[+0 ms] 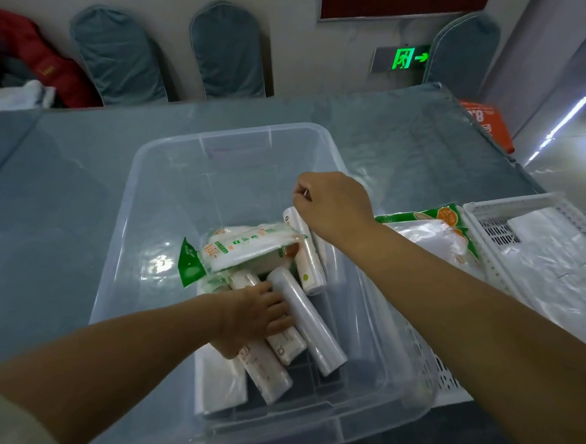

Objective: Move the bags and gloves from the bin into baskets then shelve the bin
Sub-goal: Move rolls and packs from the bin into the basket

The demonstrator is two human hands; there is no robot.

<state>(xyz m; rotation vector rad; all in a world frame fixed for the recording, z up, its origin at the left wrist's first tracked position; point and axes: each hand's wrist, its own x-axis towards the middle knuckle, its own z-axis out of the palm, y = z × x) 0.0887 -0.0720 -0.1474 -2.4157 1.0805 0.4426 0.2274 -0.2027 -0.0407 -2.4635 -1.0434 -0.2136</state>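
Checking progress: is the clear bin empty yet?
No, the clear bin still holds several bag rolls and a green-edged packet, with both hands reaching in.

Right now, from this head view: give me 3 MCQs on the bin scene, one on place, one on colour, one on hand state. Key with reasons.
1. Where does the white basket sit relative to the clear bin?
A. Left of it
B. Right of it
C. Inside it

2. What colour is the end flap of the glove pack in the bin?
A. Green
B. Blue
C. Black

3. What is the left hand doing?
A. Resting flat on the table
B. Hanging away from the bin
C. Gripping rolls in the bin

Key:
1 B, the basket stands on the table past the bin's right wall.
2 A, the pack's left end is plainly green.
3 C, its fingers curl round the bag rolls on the bin floor.
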